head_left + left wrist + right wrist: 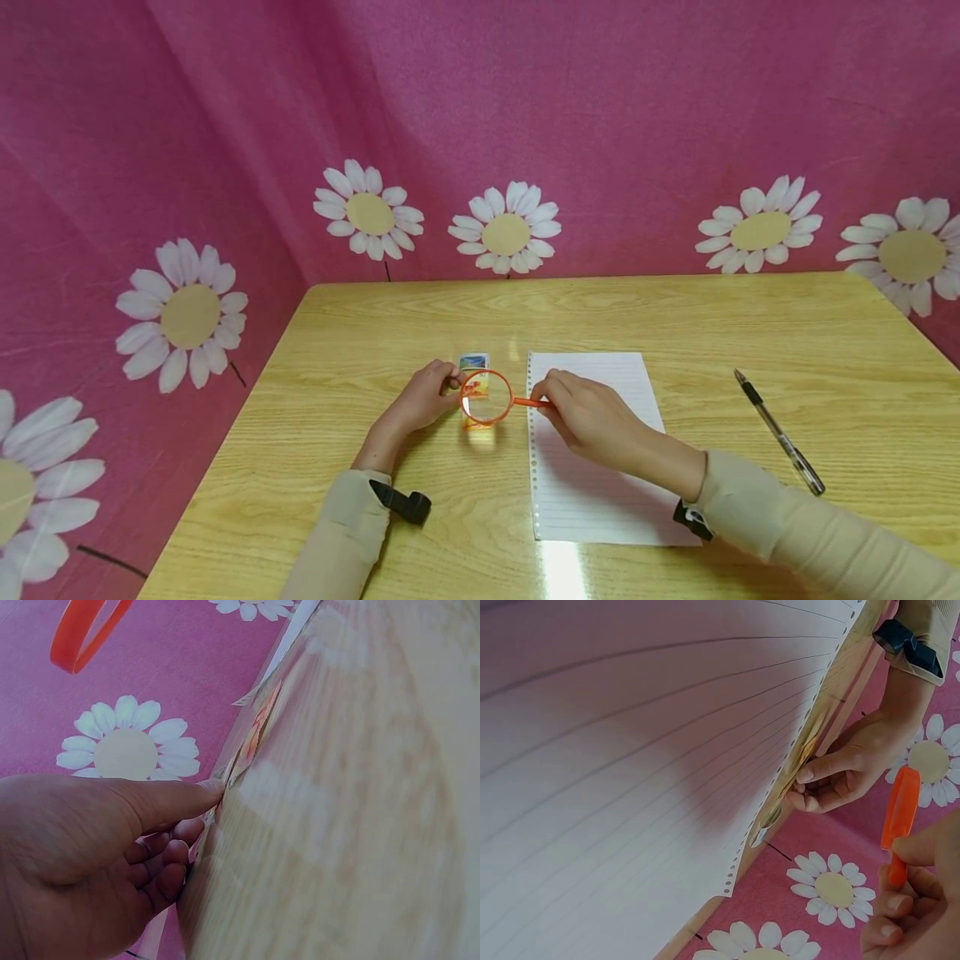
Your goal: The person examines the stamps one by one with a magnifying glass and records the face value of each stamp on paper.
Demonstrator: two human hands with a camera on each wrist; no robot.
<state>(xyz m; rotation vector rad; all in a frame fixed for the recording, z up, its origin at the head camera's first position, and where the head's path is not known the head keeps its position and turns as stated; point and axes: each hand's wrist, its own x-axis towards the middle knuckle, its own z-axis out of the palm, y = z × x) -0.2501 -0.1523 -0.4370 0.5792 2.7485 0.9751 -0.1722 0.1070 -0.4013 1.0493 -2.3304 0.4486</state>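
Observation:
An orange-rimmed magnifying glass point(513, 401) is held by its handle between the thumb and fingers of my right hand point(596, 417). Its round lens hovers over a small flat colourful packet point(475, 362), covering much of it in the head view. My left hand point(422, 400) pinches the packet's left edge; in the left wrist view the thumb lies on top of the packet point(259, 729) with the other fingers curled beside it. Seen edge-on in the right wrist view, the magnifying glass point(902, 810) stands above the table.
Lined loose-leaf paper point(600, 500) with punched holes lies under my right hand and forearm. Farther right is a black pen point(780, 433) on the wooden table point(375, 325). Pink cloth point(600, 100) with daisies hangs behind and to the left. Each wrist wears a black strap.

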